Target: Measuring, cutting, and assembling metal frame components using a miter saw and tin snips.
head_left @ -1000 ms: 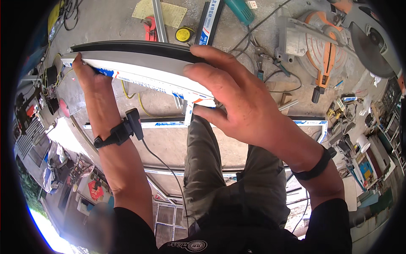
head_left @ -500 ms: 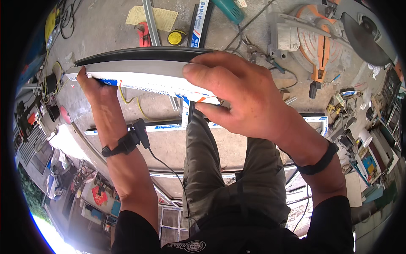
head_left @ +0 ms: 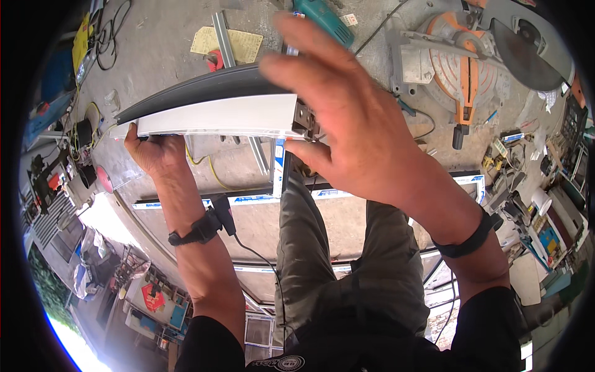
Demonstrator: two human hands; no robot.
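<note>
raised white profile [head_left: 217,116] hides left hand [head_left: 152,152] fingertips.

white profile [head_left: 217,118] raised nearer, right hand [head_left: 353,130] opened

**Bare hands, dark bands, olive trousers**

Both forearms are left bare below short black sleeves. A black strap is worn on each wrist; a small black device is fixed to the band behind the left hand [head_left: 155,152], with a thin black cable trailing from it. The right hand [head_left: 347,130] is ungloved. Olive-grey trousers are worn.
</note>
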